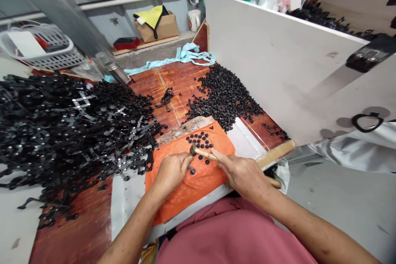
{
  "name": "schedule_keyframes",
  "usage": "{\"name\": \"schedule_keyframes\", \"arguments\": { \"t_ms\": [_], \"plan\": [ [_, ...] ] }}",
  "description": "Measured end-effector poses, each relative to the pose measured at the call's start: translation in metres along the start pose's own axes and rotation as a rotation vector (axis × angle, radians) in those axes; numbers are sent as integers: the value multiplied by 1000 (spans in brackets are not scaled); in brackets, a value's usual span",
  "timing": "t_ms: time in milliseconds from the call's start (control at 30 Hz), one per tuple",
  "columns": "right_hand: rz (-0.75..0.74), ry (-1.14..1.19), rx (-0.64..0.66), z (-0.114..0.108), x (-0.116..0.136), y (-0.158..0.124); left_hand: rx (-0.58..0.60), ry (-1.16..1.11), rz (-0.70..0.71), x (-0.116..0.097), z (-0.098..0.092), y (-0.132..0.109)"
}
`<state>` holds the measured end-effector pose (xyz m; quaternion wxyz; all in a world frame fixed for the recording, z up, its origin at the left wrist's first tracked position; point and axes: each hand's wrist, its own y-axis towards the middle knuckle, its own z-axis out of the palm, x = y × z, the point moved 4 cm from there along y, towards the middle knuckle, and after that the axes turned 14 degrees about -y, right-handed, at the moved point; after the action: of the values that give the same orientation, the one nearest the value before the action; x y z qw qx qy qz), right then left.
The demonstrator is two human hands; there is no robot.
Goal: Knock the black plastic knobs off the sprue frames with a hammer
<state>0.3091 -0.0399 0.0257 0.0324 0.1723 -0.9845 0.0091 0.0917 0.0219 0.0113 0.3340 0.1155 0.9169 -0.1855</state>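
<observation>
My right hand (244, 175) is closed around the wooden handle of a small hammer (206, 154). The hammer's dark head is just beyond my left fingertips. My left hand (171, 171) pinches a black jointed metal linkage (192, 170), mostly covered by the fingers; one round end sticks out toward me. Both hands are over an orange cloth (176, 198) spread on the work surface. Several round black caps (202, 140) lie on this cloth, beyond and beside the hammer head. Whether the hammer touches the linkage, I cannot tell.
A large heap of black linkages (77, 123) covers the left side. Small black studs (225, 90) are piled at the back right against a grey board (278, 62). Behind lie a light-blue cloth strip (167, 62) and a glass jar (113, 68); a white basket (55, 60) stands back left.
</observation>
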Motion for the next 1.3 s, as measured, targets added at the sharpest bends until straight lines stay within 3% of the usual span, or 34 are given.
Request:
{"name": "schedule_keyframes", "arguments": {
  "t_ms": [133, 267, 433, 533, 633, 767, 900, 1100, 1200, 1300],
  "plan": [
    [61, 217, -95, -8, -8, 3, -7, -63, 29, 2, -3, -2],
    [140, 344, -96, -19, -14, 13, -25, -331, 37, 10, -12, -12],
    [82, 148, 25, -19, 10, 45, -42, -939, -140, 18, -5, -43],
    [3, -25, 94, -14, 32, 67, 54, -1370, -272, 12, 11, -63],
    [-48, -80, 144, -10, 48, 83, 136, -1630, -264, 3, 18, -76],
    [-77, -120, 186, -9, 53, 89, 179, -1782, -220, 1, 19, -86],
    [-94, -131, 182, -15, 58, 82, 131, -1704, -211, 14, 20, -95],
    [-128, -113, 177, -14, 78, 70, -33, -1109, -264, 46, 12, -114],
    [-104, -100, 165, -12, 80, 68, -64, -889, -204, 47, 3, -114],
    [-56, -83, 138, -14, 65, 59, -88, -768, -161, 42, -5, -106]
  ]
}}
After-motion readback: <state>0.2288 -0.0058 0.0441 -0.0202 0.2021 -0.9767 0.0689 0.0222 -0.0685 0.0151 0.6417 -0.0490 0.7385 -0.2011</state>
